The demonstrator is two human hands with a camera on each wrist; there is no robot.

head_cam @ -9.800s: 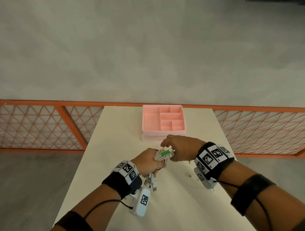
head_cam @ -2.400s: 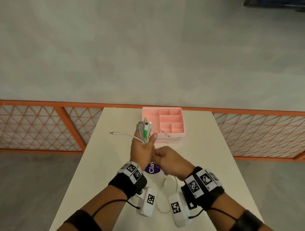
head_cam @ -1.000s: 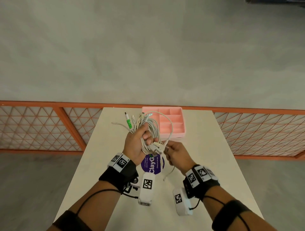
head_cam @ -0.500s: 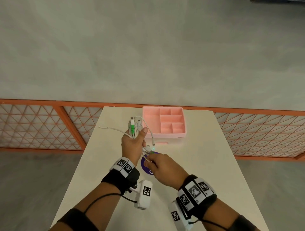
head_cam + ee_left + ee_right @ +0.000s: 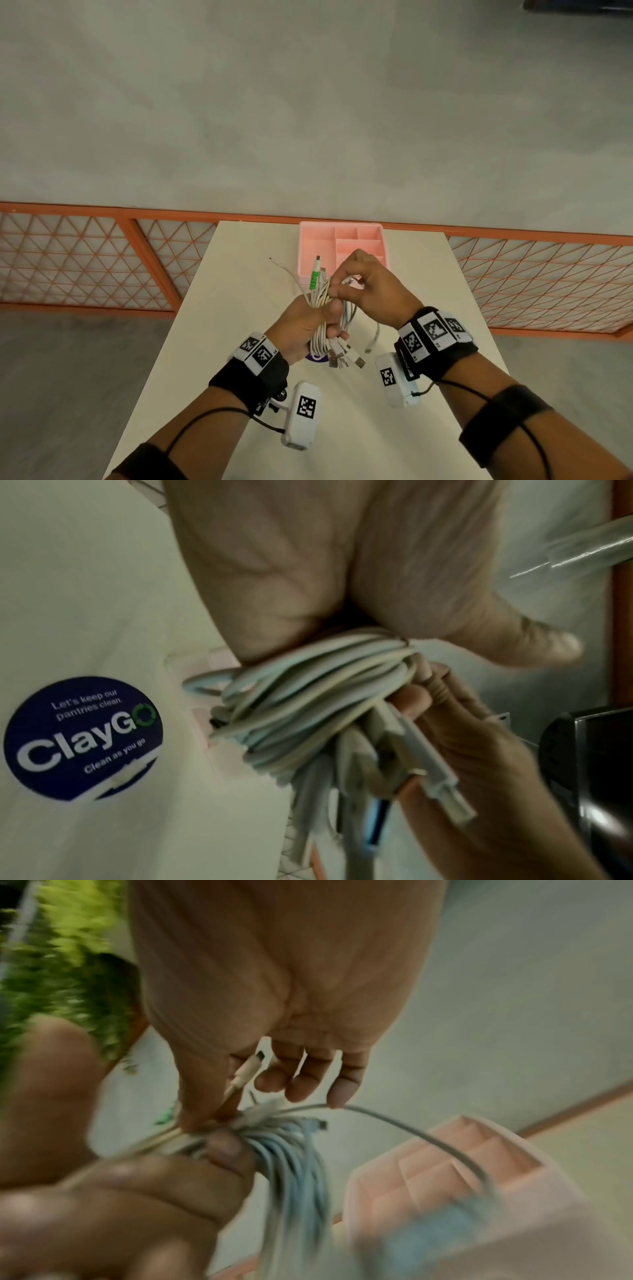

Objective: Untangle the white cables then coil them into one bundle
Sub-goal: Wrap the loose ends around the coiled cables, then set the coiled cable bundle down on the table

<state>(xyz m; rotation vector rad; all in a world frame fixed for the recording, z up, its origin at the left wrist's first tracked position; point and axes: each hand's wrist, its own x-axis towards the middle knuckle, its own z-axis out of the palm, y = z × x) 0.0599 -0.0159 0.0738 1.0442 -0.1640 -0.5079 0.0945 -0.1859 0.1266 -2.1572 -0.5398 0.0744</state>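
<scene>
Right wrist view blurred: green smear at top left unreadable, pink organiser [image 5: 459, 1175] soft, cable count impossible. Left wrist view sharper but cropped; right forearm and black strap fill its right edge. Head view hides the middle of the white cables [image 5: 320, 310] inside the left hand [image 5: 301, 329], and the round blue sticker [image 5: 317, 357] is almost wholly covered by the bundle.

Bundle held above the table [image 5: 239, 274], in front of the organiser [image 5: 313, 246], long axis roughly upright and leaning slightly away. Green-collared plug [image 5: 313, 279] and other ends point up and away; USB plugs [image 5: 344, 356] fan out below the fist toward the near side. One thin strand [image 5: 284, 269] sticks out to the upper left, another loose end [image 5: 373, 339] hangs at the right.

Left hand wrapped round the bundle's middle, fingers curled tight. Right hand [image 5: 371, 291] pinches a strand at the bundle's top between thumb and forefinger; other fingers loosely bent.

Only the left wrist view shows the sticker [image 5: 82, 738] text, "ClayGO", and the wraps of cable [image 5: 308, 702] under the thumb. Only the right wrist view shows a small plug [image 5: 248, 1069] standing up by the right thumb and one cable arching over to the organiser.
</scene>
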